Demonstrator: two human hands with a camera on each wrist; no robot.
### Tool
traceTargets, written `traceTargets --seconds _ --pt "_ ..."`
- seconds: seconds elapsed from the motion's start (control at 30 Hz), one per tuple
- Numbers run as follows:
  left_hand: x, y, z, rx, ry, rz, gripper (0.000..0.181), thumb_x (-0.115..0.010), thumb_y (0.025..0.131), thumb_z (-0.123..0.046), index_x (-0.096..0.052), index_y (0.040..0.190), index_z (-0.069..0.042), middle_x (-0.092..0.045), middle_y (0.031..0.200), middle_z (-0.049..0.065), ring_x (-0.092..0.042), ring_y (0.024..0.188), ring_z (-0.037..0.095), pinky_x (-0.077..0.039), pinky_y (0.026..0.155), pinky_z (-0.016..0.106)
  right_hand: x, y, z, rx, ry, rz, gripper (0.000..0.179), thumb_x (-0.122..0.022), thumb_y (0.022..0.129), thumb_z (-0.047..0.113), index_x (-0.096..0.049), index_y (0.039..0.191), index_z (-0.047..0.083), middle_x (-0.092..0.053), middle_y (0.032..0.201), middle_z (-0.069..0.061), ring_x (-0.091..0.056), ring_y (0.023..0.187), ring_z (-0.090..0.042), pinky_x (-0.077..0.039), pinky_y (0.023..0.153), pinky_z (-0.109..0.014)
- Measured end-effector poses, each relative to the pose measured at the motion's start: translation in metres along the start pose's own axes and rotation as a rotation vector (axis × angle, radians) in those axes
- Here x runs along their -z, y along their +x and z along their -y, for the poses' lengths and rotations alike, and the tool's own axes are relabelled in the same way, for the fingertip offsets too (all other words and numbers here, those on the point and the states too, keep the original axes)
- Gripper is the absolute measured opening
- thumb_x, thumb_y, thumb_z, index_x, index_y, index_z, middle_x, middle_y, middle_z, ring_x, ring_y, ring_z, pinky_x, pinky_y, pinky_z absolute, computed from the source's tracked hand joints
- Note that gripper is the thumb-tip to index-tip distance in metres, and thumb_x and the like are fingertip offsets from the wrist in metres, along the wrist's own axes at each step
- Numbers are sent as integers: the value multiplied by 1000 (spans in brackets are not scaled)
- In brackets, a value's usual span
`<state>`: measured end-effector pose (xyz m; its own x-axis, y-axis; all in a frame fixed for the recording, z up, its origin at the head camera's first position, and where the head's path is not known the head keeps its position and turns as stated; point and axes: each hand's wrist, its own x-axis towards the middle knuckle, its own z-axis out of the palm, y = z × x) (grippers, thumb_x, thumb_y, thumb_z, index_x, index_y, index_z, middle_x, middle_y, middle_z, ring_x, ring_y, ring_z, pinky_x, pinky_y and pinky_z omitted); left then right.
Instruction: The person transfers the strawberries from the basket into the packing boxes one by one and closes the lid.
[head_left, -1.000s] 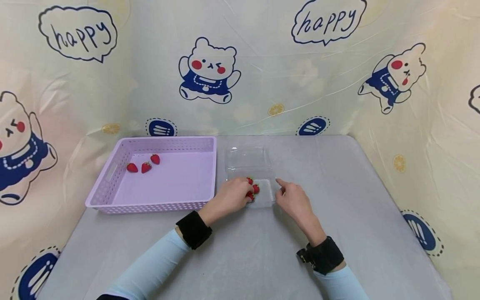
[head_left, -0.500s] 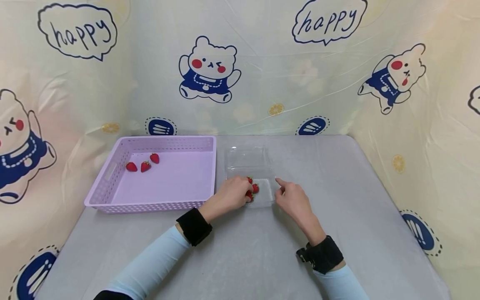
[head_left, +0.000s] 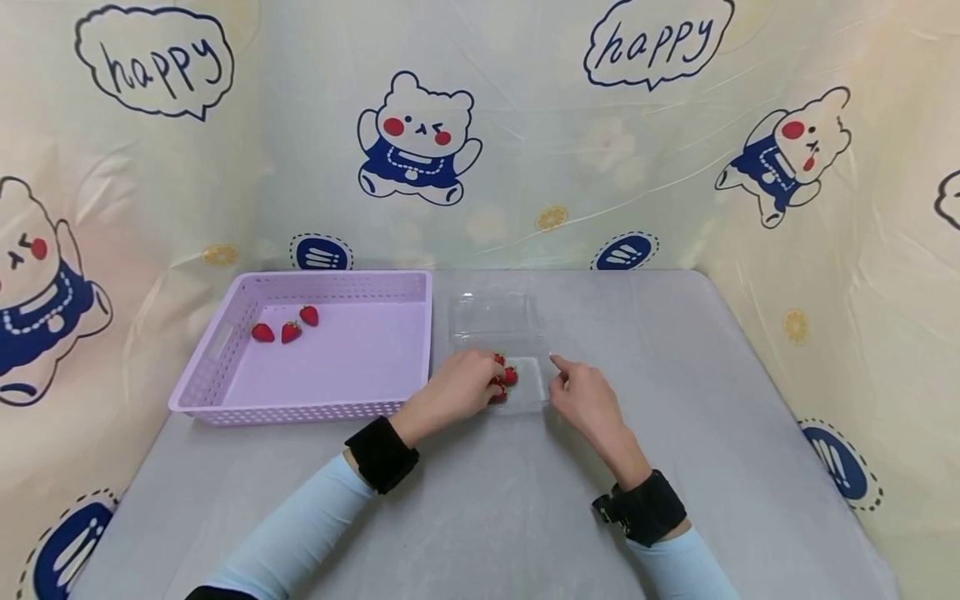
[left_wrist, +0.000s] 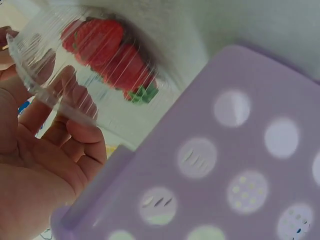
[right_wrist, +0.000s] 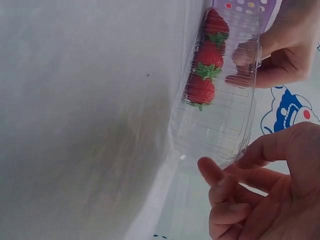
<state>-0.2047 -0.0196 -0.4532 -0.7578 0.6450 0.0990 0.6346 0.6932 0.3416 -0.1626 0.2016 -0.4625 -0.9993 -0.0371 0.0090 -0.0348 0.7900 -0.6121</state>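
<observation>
Several strawberries point(head_left: 510, 376) lie in a row along the left side of a clear plastic container point(head_left: 531, 385), whose lid point(head_left: 491, 317) is folded back. My left hand point(head_left: 461, 385) reaches over the rim. In the right wrist view its fingers point(right_wrist: 240, 80) dip in above the strawberries point(right_wrist: 201, 90), with no fruit between them. At the container's right end my right hand point(head_left: 588, 404) pinches the rim corner, its other fingers curled. The left wrist view shows strawberries point(left_wrist: 122, 65) through the wall, apart from the left fingertips.
A lilac perforated basket point(head_left: 360, 411) stands left of the container, close to the left forearm. Three strawberries point(head_left: 291, 332) lie in its back left part. Grey cloth covers the table point(head_left: 675, 350), and a printed curtain point(head_left: 525, 167) hangs behind it.
My left hand has drawn slightly back to the left over the container. My right hand stays at the rim, and the basket's strawberries are unmoved.
</observation>
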Motion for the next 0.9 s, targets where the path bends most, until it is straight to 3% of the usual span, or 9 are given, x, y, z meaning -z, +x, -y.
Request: traceTargets --seconds 0.13,0.3,0.43,0.67,0.8,0.9 --pt "6 -2 1 -18 -18 -40 10 -76 95 -2 -78 89 -10 -67 81 -4 -63 75 14 -53 70 32 0 1 1 4 -2 -1 50 -53 96 6 -63 144 2 -73 113 -18 -29 50 -12 -28 47 -29" --pt "15 -4 2 16 -26 -50 14 -71 98 -4 -77 87 -11 -63 75 -5 -56 68 12 -48 61 28 1 2 2 -1 -22 1 49 -54 95 6 -63 144 2 -64 140 -20 -39 59 -17 -33 52 -32" --pt "25 -6 3 46 -8 -62 12 -71 98 -4 -80 92 -10 -68 79 -3 -58 69 13 -49 60 29 1 1 3 2 -37 -2 48 -55 95 5 -64 142 1 -62 143 -19 -47 68 -21 -37 55 -33" --pt "49 -11 10 51 17 -102 10 -71 99 -7 -81 100 -7 -76 90 4 -65 74 15 -56 71 35 1 2 3 11 -44 -18 47 -54 95 3 -64 141 -2 -62 143 -21 -53 76 -25 -40 57 -34" --pt "66 -12 17 65 21 -120 10 -71 100 -10 -80 102 -6 -76 93 6 -67 77 18 -58 76 37 0 2 3 16 -53 -31 47 -54 94 3 -65 140 -2 -63 142 -20 -57 88 -26 -44 64 -35" --pt "78 -13 25 86 42 -129 12 -70 101 -11 -80 106 -5 -77 97 8 -71 83 22 -58 78 40 -1 2 3 19 -49 -31 47 -54 94 3 -65 140 -2 -63 142 -20 -57 86 -26 -43 63 -35"
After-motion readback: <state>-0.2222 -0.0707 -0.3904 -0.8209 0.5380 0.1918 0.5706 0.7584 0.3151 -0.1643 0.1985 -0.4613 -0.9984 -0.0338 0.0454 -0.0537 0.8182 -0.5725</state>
